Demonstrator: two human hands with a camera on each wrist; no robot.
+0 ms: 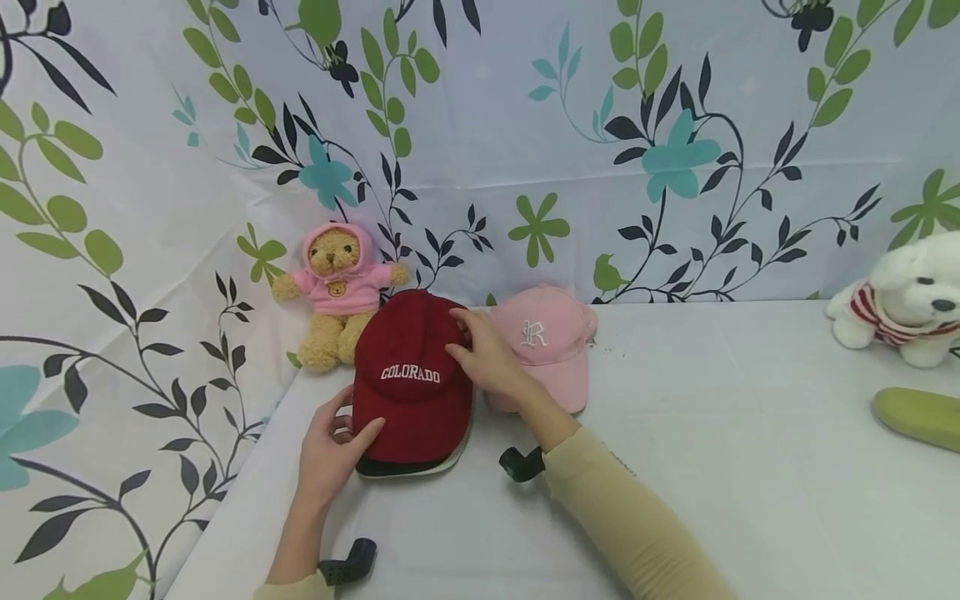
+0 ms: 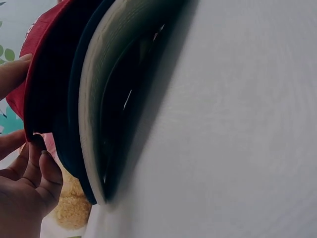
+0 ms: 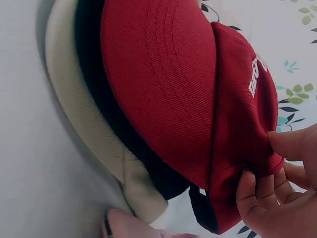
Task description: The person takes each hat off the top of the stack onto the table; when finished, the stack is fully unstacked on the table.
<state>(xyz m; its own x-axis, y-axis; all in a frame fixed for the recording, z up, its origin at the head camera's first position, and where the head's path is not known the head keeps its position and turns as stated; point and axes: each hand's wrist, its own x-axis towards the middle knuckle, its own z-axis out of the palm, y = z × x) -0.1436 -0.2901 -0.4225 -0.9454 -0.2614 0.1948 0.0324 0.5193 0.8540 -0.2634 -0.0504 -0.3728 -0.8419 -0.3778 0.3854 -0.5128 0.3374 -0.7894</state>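
Observation:
A dark red cap [image 1: 411, 379] lettered COLORADO tops a stack, over a black cap [image 3: 106, 111] and a cream cap [image 3: 74, 114] whose brims show beneath it. My left hand [image 1: 335, 442] pinches the red brim [image 2: 42, 94] at its left front edge, thumb on top. My right hand [image 1: 483, 354] grips the red cap's [image 3: 198, 99] right side at the crown, fingers curled under the edge [image 3: 257, 186]. A pink cap [image 1: 543, 337] with a white letter lies just right of the stack, behind my right hand.
A teddy bear in a pink hoodie [image 1: 340, 287] sits against the leafy backdrop behind the stack. A white plush dog [image 1: 903, 300] and a green object [image 1: 918, 415] lie at the far right. The white table [image 1: 712, 433] spreads between them.

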